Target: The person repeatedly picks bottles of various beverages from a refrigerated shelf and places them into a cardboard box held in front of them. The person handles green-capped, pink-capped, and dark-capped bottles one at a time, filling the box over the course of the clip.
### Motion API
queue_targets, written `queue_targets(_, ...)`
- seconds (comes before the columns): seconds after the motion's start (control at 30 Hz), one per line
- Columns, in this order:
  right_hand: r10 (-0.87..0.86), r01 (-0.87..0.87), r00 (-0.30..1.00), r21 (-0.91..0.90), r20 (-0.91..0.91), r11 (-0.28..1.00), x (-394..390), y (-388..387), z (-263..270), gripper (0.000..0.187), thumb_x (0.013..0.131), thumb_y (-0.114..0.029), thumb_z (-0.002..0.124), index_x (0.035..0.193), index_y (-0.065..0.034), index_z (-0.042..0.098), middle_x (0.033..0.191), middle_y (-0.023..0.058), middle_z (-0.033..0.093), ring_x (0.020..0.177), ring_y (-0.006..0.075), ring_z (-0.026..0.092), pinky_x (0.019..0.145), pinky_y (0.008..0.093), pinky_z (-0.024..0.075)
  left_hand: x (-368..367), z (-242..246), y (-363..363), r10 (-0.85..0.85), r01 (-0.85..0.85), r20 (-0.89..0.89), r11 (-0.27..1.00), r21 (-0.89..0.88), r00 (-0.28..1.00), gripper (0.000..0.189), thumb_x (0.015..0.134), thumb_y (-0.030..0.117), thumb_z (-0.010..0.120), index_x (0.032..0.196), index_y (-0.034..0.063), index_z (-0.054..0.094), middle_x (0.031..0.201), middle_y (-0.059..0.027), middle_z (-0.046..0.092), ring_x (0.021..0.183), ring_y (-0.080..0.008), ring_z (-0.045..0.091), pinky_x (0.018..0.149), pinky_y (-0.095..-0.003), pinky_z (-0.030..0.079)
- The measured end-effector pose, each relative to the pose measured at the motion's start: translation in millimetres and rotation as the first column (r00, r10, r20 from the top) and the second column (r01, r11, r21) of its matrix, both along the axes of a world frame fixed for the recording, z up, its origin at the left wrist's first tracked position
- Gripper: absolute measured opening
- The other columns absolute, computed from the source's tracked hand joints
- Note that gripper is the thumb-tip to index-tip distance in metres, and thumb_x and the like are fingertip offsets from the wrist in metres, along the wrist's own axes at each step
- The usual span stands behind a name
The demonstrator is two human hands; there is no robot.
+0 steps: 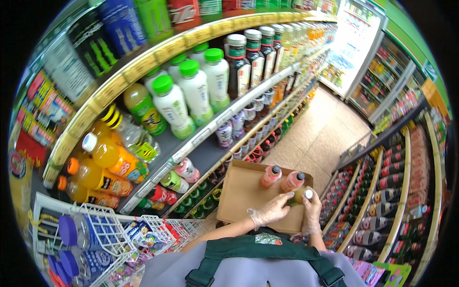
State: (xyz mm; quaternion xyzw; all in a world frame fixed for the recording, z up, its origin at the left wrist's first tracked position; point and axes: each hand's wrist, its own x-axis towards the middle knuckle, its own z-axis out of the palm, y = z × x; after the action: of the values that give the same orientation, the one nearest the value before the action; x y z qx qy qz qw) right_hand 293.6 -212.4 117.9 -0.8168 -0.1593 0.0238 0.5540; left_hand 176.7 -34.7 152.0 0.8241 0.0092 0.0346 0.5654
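Observation:
A shallow cardboard box (236, 193) lies before me, over the aisle floor. Two bottles of pink drink with dark caps, a left one (271, 176) and a right one (293, 181), stand in its far right part. My right hand (312, 207), in a clear thin glove, grips a white-capped bottle of yellowish drink (299, 195) at the box's right side. From the left, my left hand (273, 211), gloved the same way, reaches over the box with fingers spread. Its fingertips are close against the white-capped bottle; whether they touch it I cannot tell.
To the left, a drinks shelf (211, 131) holds green-capped white bottles (193, 88) and orange juice bottles (96, 174). White wire baskets (107, 229) jut out at lower left. Another bottle rack (376, 193) lines the right. Lit refrigerators (353, 46) stand beyond the tiled floor (304, 132).

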Motion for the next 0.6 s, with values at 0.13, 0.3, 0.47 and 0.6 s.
queue_targets(0.13,0.074,-0.075,0.994,-0.012,-0.081,0.997,-12.6,0.6,28.5,0.039,0.086,-0.003,0.072,0.124,0.0013,0.063,0.104,0.0093,0.071,0.095,0.0141,0.066,0.086,0.0301,0.0527,-5.0,13.7,6.2,0.012,-0.015,-0.064,0.999,-0.048,0.998,0.056,0.092,0.014,0.057,0.144,0.0000,0.042,0.144,-0.0214,0.048,0.136,-0.0333,0.046,0.115,-0.0392,0.035)
queue_targets(0.3,0.251,-0.255,0.930,0.021,-0.270,0.967,-10.4,15.0,61.9,0.036,0.087,-0.002,0.071,0.122,0.0046,0.064,0.108,0.0056,0.070,0.097,0.0136,0.065,0.089,0.0283,0.0513,-11.9,12.7,12.4,0.064,-0.065,-0.014,0.997,-0.043,0.998,0.062,0.091,0.014,0.060,0.148,0.0008,0.038,0.146,-0.0217,0.045,0.137,-0.0328,0.044,0.115,-0.0389,0.035)
queue_targets(0.47,0.471,-0.460,0.864,0.100,-0.176,0.882,-16.4,62.5,148.8,0.032,0.087,-0.007,0.071,0.117,0.0033,0.067,0.101,0.0046,0.071,0.093,0.0111,0.064,0.085,0.0278,0.0515,-32.5,59.5,29.9,0.256,-0.243,0.181,0.966,-0.092,0.950,0.074,0.087,0.012,0.070,0.150,0.0037,0.034,0.147,-0.0209,0.045,0.136,-0.0342,0.045,0.115,-0.0405,0.036)
queue_targets(0.6,0.652,-0.584,0.735,0.314,-0.187,0.748,-28.1,115.0,230.8,0.039,0.089,-0.011,0.072,0.123,0.0034,0.063,0.106,0.0050,0.070,0.095,0.0126,0.064,0.086,0.0282,0.0521,-60.0,121.0,56.4,0.460,-0.503,0.471,0.863,-0.038,0.753,0.077,0.083,0.009,0.076,0.149,0.0040,0.037,0.147,-0.0196,0.046,0.136,-0.0350,0.046,0.114,-0.0419,0.036)
